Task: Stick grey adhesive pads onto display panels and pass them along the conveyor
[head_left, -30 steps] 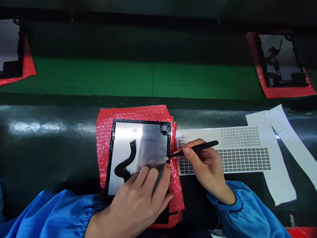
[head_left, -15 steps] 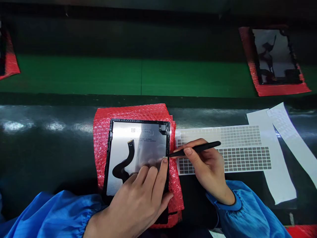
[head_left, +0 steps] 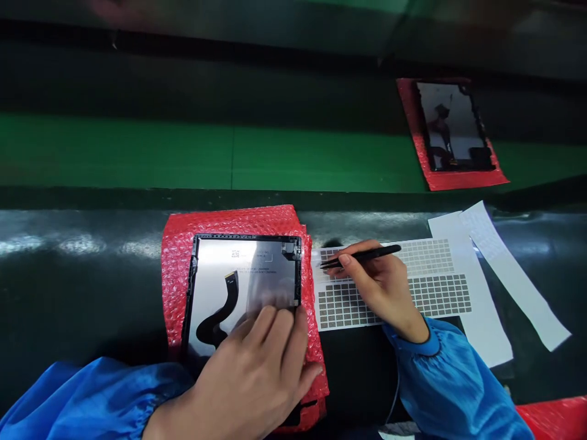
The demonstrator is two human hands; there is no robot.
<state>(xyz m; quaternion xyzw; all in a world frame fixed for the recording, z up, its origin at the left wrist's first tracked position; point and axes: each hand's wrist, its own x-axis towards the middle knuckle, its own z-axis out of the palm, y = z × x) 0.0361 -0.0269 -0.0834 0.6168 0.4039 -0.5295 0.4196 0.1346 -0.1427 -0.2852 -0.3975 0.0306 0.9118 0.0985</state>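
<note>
A tablet screen panel (head_left: 261,281) lies silvery back up, with a black frame and a curved black flex cable (head_left: 227,305). It rests on a red bubble-wrap bag (head_left: 177,269). My left hand (head_left: 261,360) lies over its lower right part, fingers bent on the panel, thumb apart, hiding that corner. Between the fingers of my right hand (head_left: 378,278) is a pair of black tweezers (head_left: 367,255), tips pointing left. The tips hover over the left end of a white sheet of small grey rectangular stickers (head_left: 422,296); whether they hold anything cannot be made out.
Two white paper strips (head_left: 518,275) lie right of the sticker sheet. On the green surface (head_left: 137,156) beyond the dark bench, another screen panel (head_left: 454,128) lies on red bubble wrap (head_left: 463,180). More red wrap (head_left: 557,418) shows at lower right.
The tweezers have left the panel's right edge and now sit over the sticker sheet. My left fingers have drawn back slightly, uncovering a small pale piece there. The whole view has shifted.
</note>
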